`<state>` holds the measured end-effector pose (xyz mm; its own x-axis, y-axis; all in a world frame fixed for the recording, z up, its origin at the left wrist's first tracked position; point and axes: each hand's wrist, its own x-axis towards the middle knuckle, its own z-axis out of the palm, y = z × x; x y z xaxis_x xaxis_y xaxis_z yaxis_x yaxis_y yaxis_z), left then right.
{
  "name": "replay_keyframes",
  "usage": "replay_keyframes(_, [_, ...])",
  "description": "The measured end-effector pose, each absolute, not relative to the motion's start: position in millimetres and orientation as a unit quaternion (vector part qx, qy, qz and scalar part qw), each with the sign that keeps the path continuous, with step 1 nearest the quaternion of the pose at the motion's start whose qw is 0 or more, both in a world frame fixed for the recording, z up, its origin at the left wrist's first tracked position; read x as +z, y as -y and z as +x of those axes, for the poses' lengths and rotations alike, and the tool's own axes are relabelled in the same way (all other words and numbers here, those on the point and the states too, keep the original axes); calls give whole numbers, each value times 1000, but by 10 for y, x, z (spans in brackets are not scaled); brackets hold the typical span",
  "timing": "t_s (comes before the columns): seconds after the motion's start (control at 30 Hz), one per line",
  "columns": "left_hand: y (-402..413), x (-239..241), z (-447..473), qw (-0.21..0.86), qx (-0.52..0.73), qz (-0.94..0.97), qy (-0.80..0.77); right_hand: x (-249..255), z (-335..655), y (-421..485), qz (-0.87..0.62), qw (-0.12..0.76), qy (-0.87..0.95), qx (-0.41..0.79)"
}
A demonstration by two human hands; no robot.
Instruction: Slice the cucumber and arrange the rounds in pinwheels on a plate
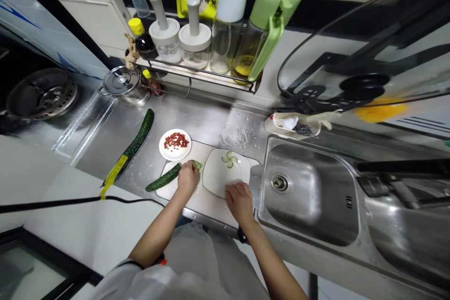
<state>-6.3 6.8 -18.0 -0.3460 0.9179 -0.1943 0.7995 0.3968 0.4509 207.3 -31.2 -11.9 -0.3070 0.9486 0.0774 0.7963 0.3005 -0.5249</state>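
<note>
While the cut cucumber [164, 177] is pinned on the white cutting board [207, 204] just below the middle of the frame, the left hand [188, 178] is seen with its fingers curled down over the cut end. The right hand [240, 201] is laid at the near rim of a square white plate [214, 180] bearing a few slices [229, 159]; whether its bent fingers grip anything cannot be told. The board is set on a wet steel counter [197, 117], with a sink [309, 197] at right, a whole cucumber [138, 138] and a dish of red berries [175, 144] at left, and a rack of bottles [211, 75] along the top.
</note>
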Motion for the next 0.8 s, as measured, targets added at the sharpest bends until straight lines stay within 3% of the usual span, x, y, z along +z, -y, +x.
replay_keyframes(0.23, [-25, -123, -124, 314, 224, 482, -787, -157, 2038, 272, -553, 204, 775, 229])
replay_keyframes(0.43, [-6, -38, -100, 478, 303, 407, -717, -201, 1961, 167, -562, 262, 720, 311])
replay_keyframes(0.6, [-43, 164, 87, 620, 299, 350, -636, -142, 1901, 27, -590, 290, 610, 443])
replay_keyframes(0.8, [-86, 240, 272, 679, 270, 314, -606, -23, 1943, -55, -586, 280, 540, 536])
